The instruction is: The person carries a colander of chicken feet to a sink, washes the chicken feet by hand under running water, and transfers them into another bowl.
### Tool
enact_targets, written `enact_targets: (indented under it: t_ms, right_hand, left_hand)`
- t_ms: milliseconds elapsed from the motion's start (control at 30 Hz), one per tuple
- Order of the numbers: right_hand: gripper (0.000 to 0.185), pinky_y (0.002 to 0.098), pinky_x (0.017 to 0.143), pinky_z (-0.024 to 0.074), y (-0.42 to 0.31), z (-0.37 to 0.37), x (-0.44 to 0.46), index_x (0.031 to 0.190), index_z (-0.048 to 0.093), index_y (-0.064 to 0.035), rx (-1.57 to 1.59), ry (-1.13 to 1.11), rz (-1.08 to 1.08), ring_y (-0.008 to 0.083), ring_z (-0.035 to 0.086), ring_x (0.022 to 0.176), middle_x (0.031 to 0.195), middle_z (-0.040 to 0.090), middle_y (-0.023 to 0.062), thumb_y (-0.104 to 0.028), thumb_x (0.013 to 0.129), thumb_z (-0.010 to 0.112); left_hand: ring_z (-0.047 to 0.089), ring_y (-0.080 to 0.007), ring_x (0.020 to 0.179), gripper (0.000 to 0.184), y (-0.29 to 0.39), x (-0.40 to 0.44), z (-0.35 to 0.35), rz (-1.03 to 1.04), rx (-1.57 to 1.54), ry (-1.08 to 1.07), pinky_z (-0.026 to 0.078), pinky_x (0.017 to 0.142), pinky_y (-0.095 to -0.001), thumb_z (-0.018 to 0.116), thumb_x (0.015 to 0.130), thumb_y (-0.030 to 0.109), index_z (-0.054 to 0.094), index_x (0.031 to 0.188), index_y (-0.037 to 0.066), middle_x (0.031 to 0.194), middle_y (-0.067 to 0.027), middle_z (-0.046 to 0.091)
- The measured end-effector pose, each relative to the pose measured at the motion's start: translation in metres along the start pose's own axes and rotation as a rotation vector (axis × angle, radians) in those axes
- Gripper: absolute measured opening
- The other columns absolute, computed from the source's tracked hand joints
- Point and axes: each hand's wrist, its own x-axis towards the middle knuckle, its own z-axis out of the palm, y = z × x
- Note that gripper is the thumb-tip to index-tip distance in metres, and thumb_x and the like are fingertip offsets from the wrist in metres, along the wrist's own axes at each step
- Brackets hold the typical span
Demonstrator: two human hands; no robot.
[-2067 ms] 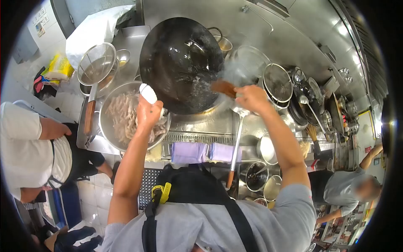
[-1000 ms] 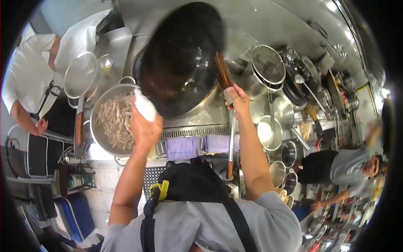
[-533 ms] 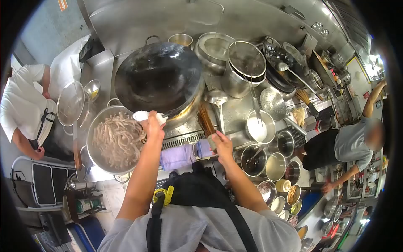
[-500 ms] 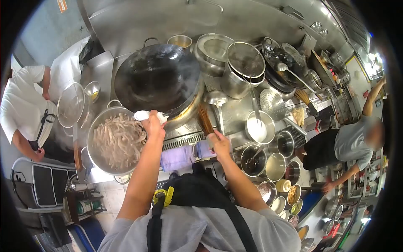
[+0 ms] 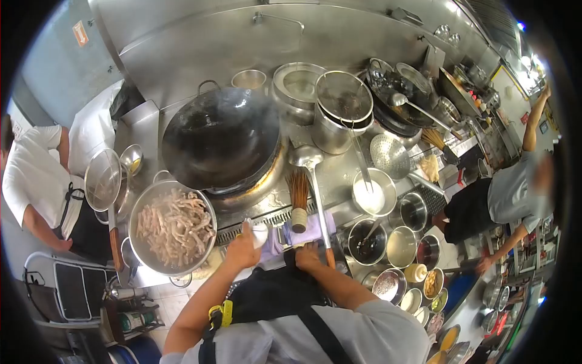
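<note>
My left hand is closed round a white cloth near the front edge of the stove. Beside the purple towels, my right hand is low against my apron, its fingers mostly hidden. The bamboo brush lies bristles-up on the ledge, touched by neither hand. Thin steam rises from the black wok, which rests on the burner. Left of my hands is a steel colander of pale meat strips. A long ladle lies to the right of the brush.
A strainer is at the left, near a person in white. Stacked pots, a perforated skimmer and several ingredient containers stand to the right. Another person in grey is at the far right.
My left hand has left the wok's rim with the white cloth and come down toward me. My right hand has let go of the brush, now on the ledge, and drawn back to my apron.
</note>
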Motion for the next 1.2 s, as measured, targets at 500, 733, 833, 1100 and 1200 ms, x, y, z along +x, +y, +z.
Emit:
enact_targets:
  t_ms: [500, 733, 833, 1100, 1200]
  right_hand:
    - [0.052, 0.0406, 0.09, 0.0499, 0.013, 0.112, 0.116, 0.128, 0.054, -0.0061, 1.816, 0.571, 0.52, 0.0299, 0.06, 0.113, 0.122, 0.062, 0.0135, -0.037, 0.087, 0.062]
    - [0.052, 0.0401, 0.089, 0.0498, 0.016, 0.101, 0.104, 0.127, 0.054, -0.0055, 2.335, 0.556, 0.69, 0.0314, 0.06, 0.11, 0.121, 0.062, 0.013, -0.033, 0.085, 0.065]
    - [0.052, 0.0399, 0.088, 0.0497, 0.013, 0.102, 0.106, 0.127, 0.055, -0.0053, 2.425, 0.607, 0.674, 0.032, 0.06, 0.108, 0.12, 0.062, 0.0128, -0.032, 0.084, 0.067]
    - [0.052, 0.0535, 0.104, 0.0331, -0.018, 0.038, 0.04, 0.129, 0.053, -0.0013, 0.655, 0.737, 0.431, 0.0377, 0.047, 0.121, 0.131, 0.053, 0.0211, -0.031, 0.087, 0.055]
    - [0.059, 0.0608, 0.11, 0.0175, -0.012, 0.07, 0.048, 0.142, 0.045, -0.0075, 0.248, 0.288, 0.472, 0.0413, 0.033, 0.135, 0.144, 0.042, 0.0196, -0.037, 0.09, 0.045]
  left_hand:
    - [0.068, -0.0346, 0.079, 0.106, 0.026, -0.006, 0.012, 0.128, 0.268, -0.004, 0.057, 0.068, -0.0398, 0.08, 0.07, 0.036, 0.021, 0.146, -0.007, 0.097, -0.0257, 0.061]
    - [0.064, -0.0402, 0.081, 0.103, 0.02, -0.012, 0.02, 0.148, 0.212, -0.065, 0.054, 0.069, -0.0479, 0.075, 0.076, 0.043, 0.019, 0.147, -0.006, 0.096, -0.0291, 0.059]
    - [0.065, -0.0389, 0.079, 0.103, 0.019, -0.011, 0.017, 0.18, 0.222, -0.015, 0.055, 0.067, -0.0453, 0.076, 0.075, 0.04, 0.02, 0.146, -0.008, 0.096, -0.0288, 0.059]
    - [0.067, -0.0357, 0.083, 0.102, 0.009, -0.01, 0.014, 0.179, 0.231, 0.088, 0.057, 0.069, -0.0404, 0.078, 0.073, 0.035, 0.022, 0.146, -0.008, 0.102, -0.0264, 0.06]
    - [0.066, -0.0381, 0.089, 0.102, 0.02, -0.005, 0.002, 0.146, 0.337, 0.033, 0.057, 0.071, -0.0409, 0.078, 0.073, 0.035, 0.021, 0.147, -0.006, 0.113, -0.0302, 0.058]
